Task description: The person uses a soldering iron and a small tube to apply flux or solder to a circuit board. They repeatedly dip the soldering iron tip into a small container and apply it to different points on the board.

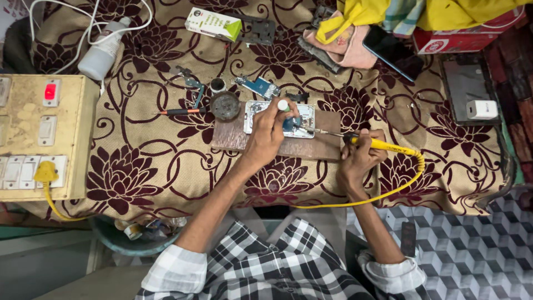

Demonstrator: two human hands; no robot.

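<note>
Lying on a brown board (311, 149) at the middle of the worktop (150, 166), an opened phone (304, 115) is sitting under both hands. The left hand (266, 136) is curling over the phone's left half, fingers pinched shut around a small white-and-green tube (283, 105). The right hand (361, 158), just right of the phone, is gripping a yellow soldering iron (377, 144), its tip reaching left onto the phone. A round tin (225, 105) is standing just left of the phone.
</note>
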